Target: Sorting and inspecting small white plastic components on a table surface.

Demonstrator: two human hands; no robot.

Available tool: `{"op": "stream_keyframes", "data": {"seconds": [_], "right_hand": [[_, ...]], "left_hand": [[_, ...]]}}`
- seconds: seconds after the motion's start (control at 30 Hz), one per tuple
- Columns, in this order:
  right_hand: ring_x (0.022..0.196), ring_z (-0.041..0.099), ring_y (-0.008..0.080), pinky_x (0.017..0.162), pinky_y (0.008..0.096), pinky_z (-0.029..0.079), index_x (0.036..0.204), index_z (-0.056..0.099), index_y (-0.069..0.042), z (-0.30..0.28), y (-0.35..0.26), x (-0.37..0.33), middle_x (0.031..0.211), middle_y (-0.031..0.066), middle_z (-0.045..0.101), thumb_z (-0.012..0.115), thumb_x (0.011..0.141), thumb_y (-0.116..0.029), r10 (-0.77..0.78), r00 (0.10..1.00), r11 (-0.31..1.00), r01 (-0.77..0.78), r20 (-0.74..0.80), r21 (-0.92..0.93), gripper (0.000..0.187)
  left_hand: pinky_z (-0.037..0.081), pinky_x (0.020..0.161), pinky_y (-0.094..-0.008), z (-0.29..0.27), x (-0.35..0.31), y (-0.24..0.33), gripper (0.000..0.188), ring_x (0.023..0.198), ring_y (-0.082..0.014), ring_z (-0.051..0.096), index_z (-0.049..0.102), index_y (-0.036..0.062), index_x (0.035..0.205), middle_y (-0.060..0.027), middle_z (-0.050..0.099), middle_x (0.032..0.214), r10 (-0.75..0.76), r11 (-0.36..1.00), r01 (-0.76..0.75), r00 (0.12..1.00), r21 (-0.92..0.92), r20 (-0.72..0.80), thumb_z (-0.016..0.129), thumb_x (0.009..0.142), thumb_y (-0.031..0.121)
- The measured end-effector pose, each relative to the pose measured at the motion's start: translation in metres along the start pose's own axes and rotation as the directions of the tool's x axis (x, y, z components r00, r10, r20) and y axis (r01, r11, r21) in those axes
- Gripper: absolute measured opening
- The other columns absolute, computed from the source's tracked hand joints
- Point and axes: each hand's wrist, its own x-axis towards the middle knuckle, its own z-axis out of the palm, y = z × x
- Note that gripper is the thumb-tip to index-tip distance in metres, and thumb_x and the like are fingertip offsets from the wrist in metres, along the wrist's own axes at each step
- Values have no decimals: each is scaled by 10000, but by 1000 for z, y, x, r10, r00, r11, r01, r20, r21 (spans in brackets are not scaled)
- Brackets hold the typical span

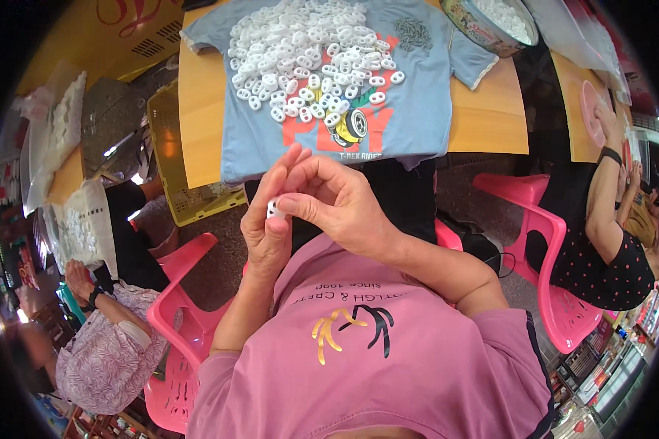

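A small white oval plastic piece with two holes (273, 208) is pinched between my hands, above my lap and short of the table edge. My left hand (265, 230) grips it from the left with thumb and fingers. From the right, the thumb and fingers of my right hand (337, 201) press against the same piece. Whether a spring sits inside it is hidden by my fingers. Beyond my hands, a large heap of matching white pieces (300, 44) lies on a blue-grey T-shirt (256, 146) spread over the table. A little pile of small grey metal springs (413, 34) rests right of the heap.
A round tin (483, 33) full of white pieces stands at the table's far right. Yellow crate (170, 168) is left of the wooden table (490, 121). Pink chairs (176, 293) flank me. One person's hand (80, 282) shows at left, another person's arm (604, 175) at right.
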Motion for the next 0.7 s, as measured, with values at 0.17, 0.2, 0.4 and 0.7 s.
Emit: {"op": "stream_keyframes", "data": {"seconds": [0.17,0.2,0.4,0.7], "right_hand": [[869,603,71,770,237,509,1012,604,8,2,-6,-5,925,19,625,624,945,-106,137,990,990,-138,4,42,134],[835,589,65,745,231,501,1001,616,9,2,-7,-7,897,10,620,612,955,-126,207,978,978,-208,27,5,143],[707,513,50,621,206,420,952,654,-3,-8,-1,-12,826,-10,595,561,989,-226,158,987,959,-163,-41,-230,244],[818,573,70,736,228,494,1056,643,18,-4,-5,-18,925,22,637,579,976,-158,110,993,974,-114,-30,-198,203]], "left_hand": [[373,1068,-428,-9,0,8,508,1314,-322,441,624,43,1229,-233,459,1405,66,988,-76,995,137,76,669,868,398],[368,1070,-426,-10,0,10,482,1306,-320,448,629,41,1221,-231,468,1398,69,982,-86,992,168,103,677,867,365],[364,1057,-379,-8,12,13,507,1284,-279,470,559,-46,1279,-198,530,1345,-40,982,7,985,191,168,669,881,249],[427,993,-390,-5,9,14,541,1197,-293,534,630,7,1207,-221,593,1256,-32,984,-3,981,178,192,666,869,428]]}}
